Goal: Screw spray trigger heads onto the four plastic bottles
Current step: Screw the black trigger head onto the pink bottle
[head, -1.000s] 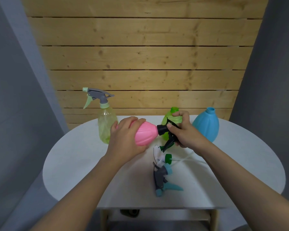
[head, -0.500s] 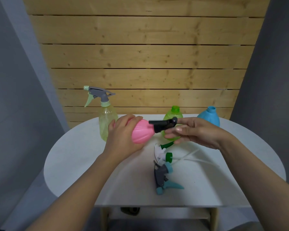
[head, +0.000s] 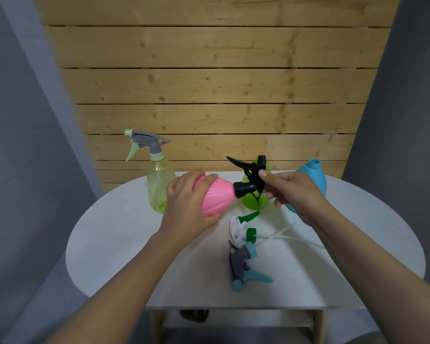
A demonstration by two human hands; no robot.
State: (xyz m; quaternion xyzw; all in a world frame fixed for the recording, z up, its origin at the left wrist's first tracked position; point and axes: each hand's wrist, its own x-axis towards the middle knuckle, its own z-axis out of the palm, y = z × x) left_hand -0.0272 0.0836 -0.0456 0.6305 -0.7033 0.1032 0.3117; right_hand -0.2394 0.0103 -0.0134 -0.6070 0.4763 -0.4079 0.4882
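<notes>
white round table [head: 124,244] sits right under both hands, wooden plank wall [head: 209,83] is way out past the fingertips, and grey curtains [head: 23,145] hang off to the left and right of them

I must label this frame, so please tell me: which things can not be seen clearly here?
- Head view: how far the black trigger head is threaded on; its collar covers the pink bottle neck.
- Pink bottle base: under the left hand.
- Blue bottle: lower part behind the right hand.
</notes>
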